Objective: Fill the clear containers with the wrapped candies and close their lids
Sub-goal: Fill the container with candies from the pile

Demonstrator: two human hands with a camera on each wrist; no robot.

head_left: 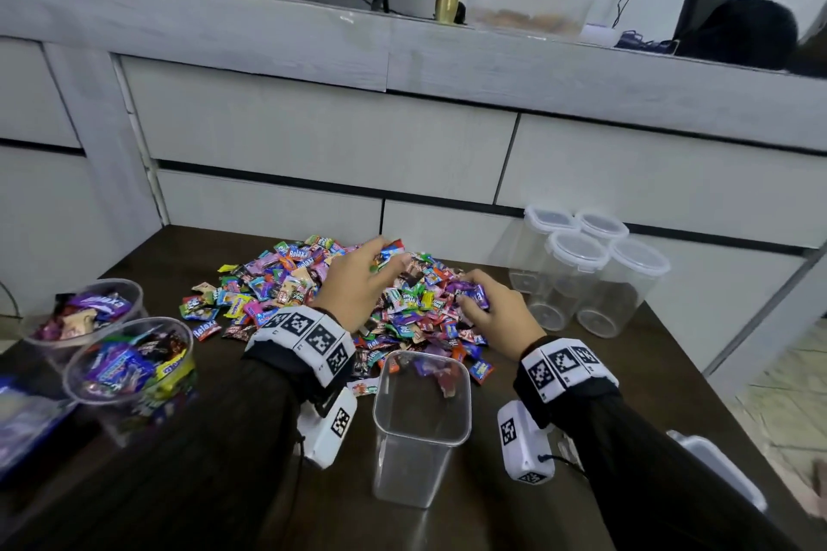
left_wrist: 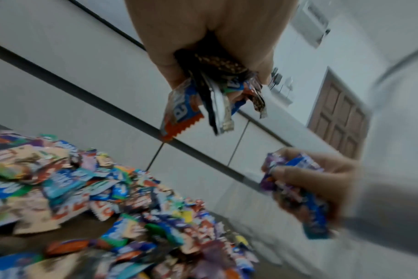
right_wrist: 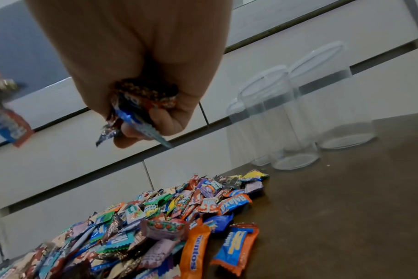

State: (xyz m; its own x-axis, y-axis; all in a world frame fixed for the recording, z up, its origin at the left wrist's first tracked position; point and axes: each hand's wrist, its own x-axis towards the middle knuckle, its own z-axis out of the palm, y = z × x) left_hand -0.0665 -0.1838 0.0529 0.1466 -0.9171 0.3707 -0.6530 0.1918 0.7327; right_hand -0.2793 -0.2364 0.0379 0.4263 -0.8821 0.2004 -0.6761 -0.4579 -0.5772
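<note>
A heap of wrapped candies [head_left: 340, 295] covers the middle of the dark table [head_left: 626, 376]. My left hand [head_left: 362, 277] hovers over the heap and grips a bunch of candies [left_wrist: 203, 98] that hang from its curled fingers. To its right, my right hand [head_left: 488, 304] also grips a handful of candies [right_wrist: 136, 117]. An open square clear container [head_left: 420, 425] stands in front of the heap between my wrists, with a few candies visible through it. Several lidded empty clear containers [head_left: 581, 264] stand at the back right.
Two open round tubs of candies [head_left: 130, 362] sit at the left. A white lid [head_left: 716, 470] lies near the table's right front edge. White drawer fronts [head_left: 313, 139] rise right behind the table.
</note>
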